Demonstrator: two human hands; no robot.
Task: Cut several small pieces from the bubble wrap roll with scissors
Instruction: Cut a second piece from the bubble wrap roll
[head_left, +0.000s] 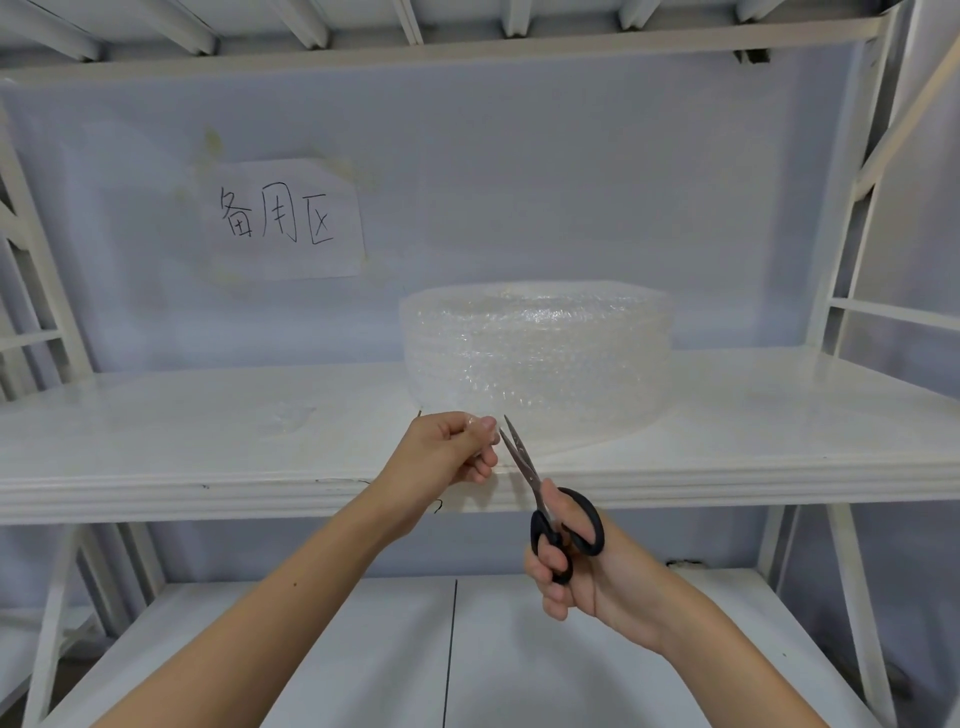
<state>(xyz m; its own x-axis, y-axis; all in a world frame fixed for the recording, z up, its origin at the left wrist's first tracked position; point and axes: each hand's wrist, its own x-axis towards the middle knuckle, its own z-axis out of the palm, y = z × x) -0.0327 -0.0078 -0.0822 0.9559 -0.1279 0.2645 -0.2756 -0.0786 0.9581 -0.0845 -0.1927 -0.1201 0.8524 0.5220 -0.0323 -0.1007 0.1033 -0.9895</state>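
A paper sign with three handwritten characters is stuck on the wall above a glossy white shelf; a small clear scrap lies on it. The left hand pinches the filmy, knobbly loose end of the wrap at the shelf's front edge. One fat round roll stands on end just behind. One pair of scissors, steel blades slightly parted, points up and away at the pinched edge, black loops gripped in the right hand.
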